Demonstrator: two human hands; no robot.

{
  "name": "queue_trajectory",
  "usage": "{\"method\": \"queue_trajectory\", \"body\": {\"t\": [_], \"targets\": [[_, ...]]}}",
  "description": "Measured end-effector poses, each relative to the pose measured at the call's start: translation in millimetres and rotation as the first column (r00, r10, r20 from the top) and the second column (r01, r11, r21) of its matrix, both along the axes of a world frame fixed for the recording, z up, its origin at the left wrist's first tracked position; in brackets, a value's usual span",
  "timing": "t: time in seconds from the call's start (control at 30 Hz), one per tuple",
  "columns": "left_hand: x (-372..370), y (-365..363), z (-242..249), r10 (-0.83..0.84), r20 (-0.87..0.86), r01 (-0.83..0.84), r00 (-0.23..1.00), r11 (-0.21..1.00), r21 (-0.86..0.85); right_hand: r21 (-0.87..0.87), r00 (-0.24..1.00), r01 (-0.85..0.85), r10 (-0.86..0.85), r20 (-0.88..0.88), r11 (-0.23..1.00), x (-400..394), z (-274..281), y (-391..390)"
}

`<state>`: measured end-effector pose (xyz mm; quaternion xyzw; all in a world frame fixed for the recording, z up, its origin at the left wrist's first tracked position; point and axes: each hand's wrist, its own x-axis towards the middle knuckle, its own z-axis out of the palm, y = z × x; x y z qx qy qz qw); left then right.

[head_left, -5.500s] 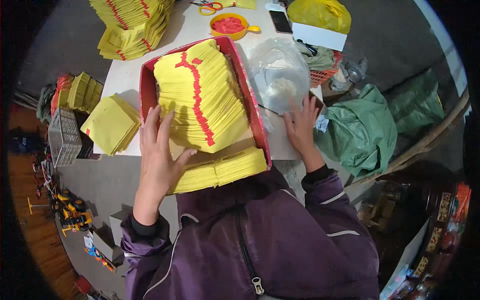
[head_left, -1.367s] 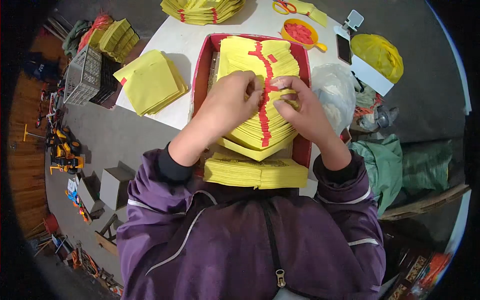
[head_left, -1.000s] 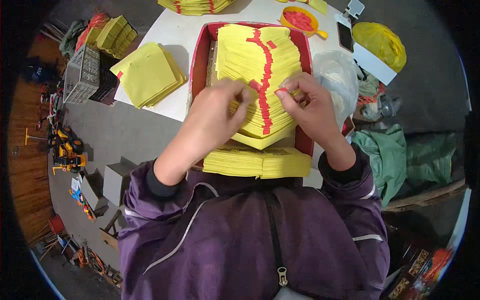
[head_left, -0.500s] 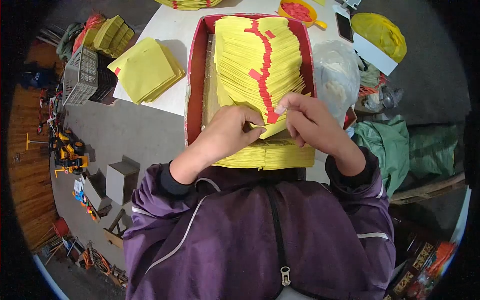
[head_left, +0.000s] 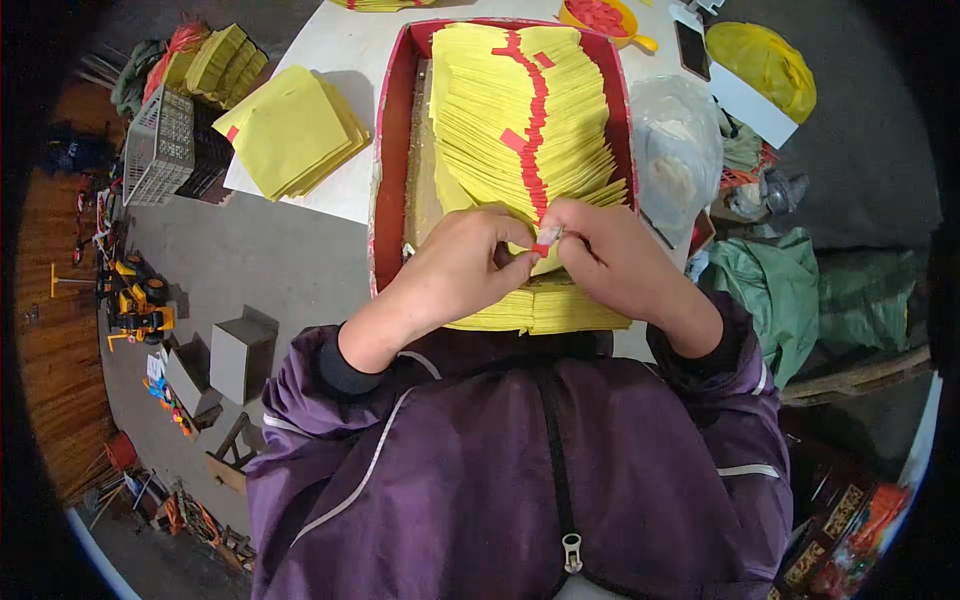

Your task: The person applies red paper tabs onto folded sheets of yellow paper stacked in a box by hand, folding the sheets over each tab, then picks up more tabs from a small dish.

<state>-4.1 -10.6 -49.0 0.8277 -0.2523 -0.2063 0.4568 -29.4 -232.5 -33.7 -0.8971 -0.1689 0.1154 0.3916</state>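
Note:
My left hand pinches thumb and index finger together at the near edge of a folded yellow paper sheet. From the other side my right hand closes its fingers on a small red paper slip at that sheet. The fingertips of both hands almost meet and partly hide the slip. Just beyond them, a fanned stack of yellow papers, with a line of red slips down it, fills a red-walled box. Below my hands lies another thick yellow paper stack.
A pile of yellow sheets sits left on the white table. At the back right are an orange bowl of red slips and a phone. A clear plastic bag lies right of the box.
My right hand has moved slightly left and closed in on my left fingertips. The red slip, lying in plain view before, is now between the fingers and partly covered.

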Motion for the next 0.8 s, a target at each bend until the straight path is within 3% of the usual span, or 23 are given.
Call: {"method": "queue_trajectory", "body": {"t": [0.17, 0.33, 0.53, 0.7, 0.8], "targets": [[-1.0, 3.5, 4.6, 0.003, 0.031, -0.003, 1.0, 1.0, 0.017, 0.086, 0.97, 0.15, -0.163, 0.182, 0.985, -14.8, 10.2, 18.0], [-7.1, 1.1, 20.2, 0.072, -0.074, -0.07, 0.995, 0.997, 0.026, 0.108, 0.984, 0.157, -0.164, 0.066, 0.982, -20.3, -8.4, 14.4], [-12.7, 2.5, 28.8, 0.077, -0.046, -0.08, 0.996, 0.994, -0.071, 0.192, 0.973, 0.229, -0.229, -0.022, 0.954, -23.0, -8.3, 14.5], [-11.5, 1.8, 20.8, 0.004, 0.082, 0.001, 0.997, 0.998, -0.062, 0.152, 0.977, 0.202, -0.209, 0.034, 0.968, -29.8, -2.6, 16.4], [-12.5, 2.7, 19.5, -0.025, 0.149, 0.027, 0.989, 1.0, -0.01, 0.126, 0.978, 0.207, -0.204, -0.036, 0.97, -33.1, 2.8, 15.0]]}}
